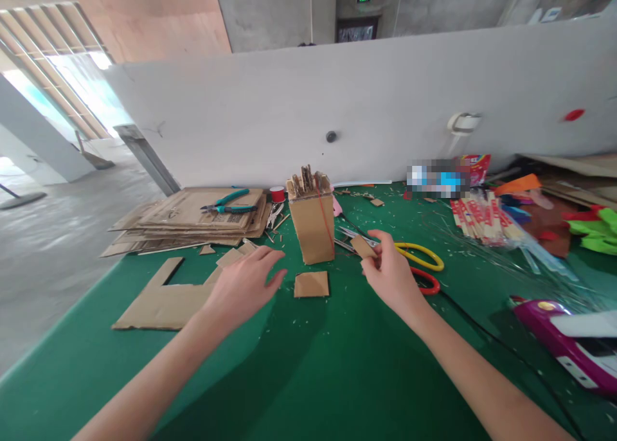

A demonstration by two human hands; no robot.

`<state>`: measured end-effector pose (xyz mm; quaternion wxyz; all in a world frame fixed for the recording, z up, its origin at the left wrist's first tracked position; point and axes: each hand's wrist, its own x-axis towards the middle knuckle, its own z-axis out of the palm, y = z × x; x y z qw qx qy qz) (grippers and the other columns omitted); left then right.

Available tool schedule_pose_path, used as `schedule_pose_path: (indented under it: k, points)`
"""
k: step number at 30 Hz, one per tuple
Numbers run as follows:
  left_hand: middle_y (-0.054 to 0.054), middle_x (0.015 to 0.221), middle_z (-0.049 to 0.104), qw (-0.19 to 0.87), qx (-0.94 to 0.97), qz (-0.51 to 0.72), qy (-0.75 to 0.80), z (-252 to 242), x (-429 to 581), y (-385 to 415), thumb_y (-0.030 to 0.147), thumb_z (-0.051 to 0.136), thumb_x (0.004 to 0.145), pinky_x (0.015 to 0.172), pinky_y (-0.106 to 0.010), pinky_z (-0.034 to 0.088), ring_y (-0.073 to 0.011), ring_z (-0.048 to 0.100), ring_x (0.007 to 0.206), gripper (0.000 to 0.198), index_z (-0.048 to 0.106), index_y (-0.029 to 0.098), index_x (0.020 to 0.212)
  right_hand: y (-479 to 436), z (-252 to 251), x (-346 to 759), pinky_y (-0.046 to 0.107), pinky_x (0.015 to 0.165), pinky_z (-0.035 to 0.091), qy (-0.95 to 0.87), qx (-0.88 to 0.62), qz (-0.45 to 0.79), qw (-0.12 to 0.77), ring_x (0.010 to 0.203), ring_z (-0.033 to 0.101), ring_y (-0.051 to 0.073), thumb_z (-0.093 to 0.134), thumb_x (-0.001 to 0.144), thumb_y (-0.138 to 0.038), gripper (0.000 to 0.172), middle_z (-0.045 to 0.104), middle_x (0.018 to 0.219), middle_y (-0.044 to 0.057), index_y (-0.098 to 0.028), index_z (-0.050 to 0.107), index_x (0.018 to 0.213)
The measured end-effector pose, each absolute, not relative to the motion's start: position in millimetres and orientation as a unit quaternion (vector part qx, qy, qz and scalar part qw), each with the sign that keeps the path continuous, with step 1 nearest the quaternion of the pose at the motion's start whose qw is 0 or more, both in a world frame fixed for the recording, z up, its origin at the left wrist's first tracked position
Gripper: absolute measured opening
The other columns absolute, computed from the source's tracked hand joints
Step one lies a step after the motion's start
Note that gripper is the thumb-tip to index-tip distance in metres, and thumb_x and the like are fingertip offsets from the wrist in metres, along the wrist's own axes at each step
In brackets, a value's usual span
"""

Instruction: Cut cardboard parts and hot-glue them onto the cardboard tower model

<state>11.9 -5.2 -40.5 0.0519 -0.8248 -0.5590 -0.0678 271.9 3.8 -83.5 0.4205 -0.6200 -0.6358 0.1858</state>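
Note:
My right hand (391,274) pinches a small cardboard piece (362,246) between thumb and fingers, just right of a tall cardboard box (313,225) that stands upright with strips sticking out of its top. My left hand (245,283) hovers open, fingers spread, above the green table (308,364), left of a square cardboard piece (311,284) lying flat in front of the box. A large cut cardboard sheet (161,303) lies under and left of that hand.
A stack of flattened cardboard (187,225) with teal pliers (230,203) sits at the back left. Yellow-handled scissors (419,256) and red-handled scissors (427,285) lie right of my right hand. Chopstick packets (477,216), coloured felt and a purple device (569,341) crowd the right side.

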Motion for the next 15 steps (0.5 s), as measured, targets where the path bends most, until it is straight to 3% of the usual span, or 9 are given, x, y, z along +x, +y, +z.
schedule_pose_path:
  k: [3, 6, 9, 11, 13, 15]
  points:
    - [-0.005, 0.124, 0.057, 0.05, -0.793, -0.024, -0.607, -36, -34, -5, 0.041, 0.031, 0.092, 0.078, -0.032, 0.046, -0.0232, 0.062, 0.098, 0.039, 0.054, 0.024, 0.118, -3, -80, 269, 0.032, 0.072, 0.049, -0.694, -0.54, 0.157, 0.45, 0.078, 0.061, 0.018, 0.041, 0.081, -0.012, 0.043, 0.06, 0.093, 0.007, -0.018, 0.043, 0.124]
    - [-0.013, 0.125, 0.056, 0.09, -0.71, 0.022, -0.698, -35, -88, -3, 0.043, 0.025, 0.092, 0.091, -0.04, 0.04, -0.0309, 0.055, 0.112, 0.049, 0.047, 0.016, 0.127, -13, -84, 255, 0.03, 0.075, 0.048, -0.816, -0.437, 0.126, 0.357, 0.086, 0.058, 0.017, 0.039, 0.086, -0.01, 0.044, 0.059, 0.099, 0.007, -0.024, 0.049, 0.126]
    - [-0.024, 0.117, 0.059, 0.058, -0.601, 0.088, -0.793, -38, -135, 1, 0.053, 0.028, 0.087, 0.087, -0.042, 0.041, -0.0376, 0.053, 0.112, 0.062, 0.047, 0.003, 0.12, -19, -94, 236, 0.033, 0.082, 0.045, -0.898, -0.354, 0.064, 0.255, 0.095, 0.054, 0.019, 0.04, 0.089, -0.01, 0.038, 0.061, 0.101, 0.006, -0.025, 0.061, 0.117]
    - [-0.024, 0.112, 0.062, -0.03, -0.558, 0.092, -0.824, -46, -158, 4, 0.054, 0.034, 0.084, 0.083, -0.036, 0.043, -0.0359, 0.057, 0.106, 0.065, 0.048, -0.001, 0.118, -20, -98, 228, 0.035, 0.088, 0.042, -0.918, -0.326, 0.031, 0.225, 0.102, 0.051, 0.02, 0.041, 0.089, -0.007, 0.037, 0.062, 0.104, 0.006, -0.023, 0.062, 0.115]
    - [-0.017, 0.114, 0.063, -0.054, -0.559, 0.029, -0.827, -57, -177, 4, 0.051, 0.041, 0.082, 0.079, -0.031, 0.044, -0.0313, 0.059, 0.103, 0.068, 0.039, 0.002, 0.129, -19, -100, 226, 0.033, 0.088, 0.042, -0.92, -0.33, 0.018, 0.209, 0.101, 0.052, 0.019, 0.042, 0.089, -0.005, 0.039, 0.063, 0.107, 0.006, -0.021, 0.06, 0.119]
    - [-0.018, 0.112, 0.065, -0.074, -0.547, -0.028, -0.833, -70, -195, 4, 0.048, 0.045, 0.08, 0.071, -0.027, 0.046, -0.0268, 0.064, 0.091, 0.07, 0.037, 0.0, 0.13, -18, -98, 229, 0.032, 0.084, 0.043, -0.915, -0.354, 0.007, 0.192, 0.097, 0.053, 0.018, 0.043, 0.087, -0.004, 0.039, 0.063, 0.109, 0.006, -0.02, 0.059, 0.119]
